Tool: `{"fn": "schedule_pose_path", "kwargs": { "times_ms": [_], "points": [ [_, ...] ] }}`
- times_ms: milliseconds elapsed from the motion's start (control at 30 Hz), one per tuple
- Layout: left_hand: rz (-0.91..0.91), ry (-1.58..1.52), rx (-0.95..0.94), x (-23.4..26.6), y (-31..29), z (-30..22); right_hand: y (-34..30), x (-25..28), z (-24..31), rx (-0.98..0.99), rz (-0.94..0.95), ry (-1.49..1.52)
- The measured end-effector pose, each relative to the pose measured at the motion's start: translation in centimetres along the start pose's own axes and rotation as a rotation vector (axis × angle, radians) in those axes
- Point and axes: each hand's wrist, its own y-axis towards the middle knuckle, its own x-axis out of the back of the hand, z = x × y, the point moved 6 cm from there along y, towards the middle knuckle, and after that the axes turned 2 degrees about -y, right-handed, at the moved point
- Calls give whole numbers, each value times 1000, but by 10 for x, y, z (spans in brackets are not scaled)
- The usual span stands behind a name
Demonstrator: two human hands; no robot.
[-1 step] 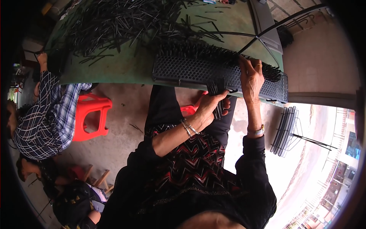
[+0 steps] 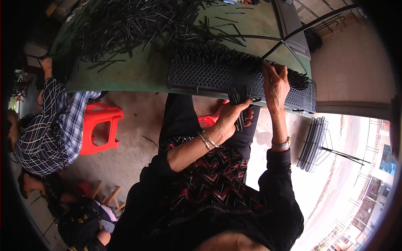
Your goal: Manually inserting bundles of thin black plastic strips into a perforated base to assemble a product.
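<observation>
Co-worker in checks (image 2: 42,138) is at the left, just beside one red stool (image 2: 102,127), with a second person in dark clothes (image 2: 81,221) nearer at the left; on the far left of the one green table (image 2: 113,77) lies one big heap of loose black sticks (image 2: 134,27), too tangled to count, so plenty looks unused. Right of it, along the near edge, stands the one perforated black tray (image 2: 201,77), where the work seems partly done: the far band bristles with upright sticks (image 2: 217,56), too dense to number, while the near band shows rows of bare holes, also too many to count, so I judge a good share is left to fill. Before the middle of its near side, the person's left hand (image 2: 231,117) has its fingers curled round one bundle of black sticks (image 2: 239,98), pressed too close to count; farther right, the right hand (image 2: 276,85) reaches over the tray to the upright sticks, its fingertips bent among them, though I cannot tell whether they pinch one. One dark metal frame (image 2: 284,41) spans the far right of the table, and one wire rack (image 2: 313,144) stands well apart at the right
</observation>
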Motion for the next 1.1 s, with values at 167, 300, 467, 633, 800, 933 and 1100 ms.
{"fn": "schedule_pose_path", "kwargs": {
  "times_ms": [167,300,467,633,800,933,1100],
  "points": [
    [-26,28,-30,0,-8,-7,-3,5,-2,-80,157,213],
    [-9,88,-24,-3,-14,-11,-29,-7,2,-412,708,747],
    [-54,106,7,-6,-14,-10,-26,4,8,-448,624,760],
    [-30,140,-29,-9,-11,-10,-28,-4,4,-443,641,751],
    [-61,-8,12,-4,-7,-8,-20,13,-9,-568,400,755],
    [-57,0,23,-3,-6,-5,-2,28,-24,-450,78,529],
    [-99,-32,37,2,3,6,5,16,-34,-352,-11,380]
  ]
}}
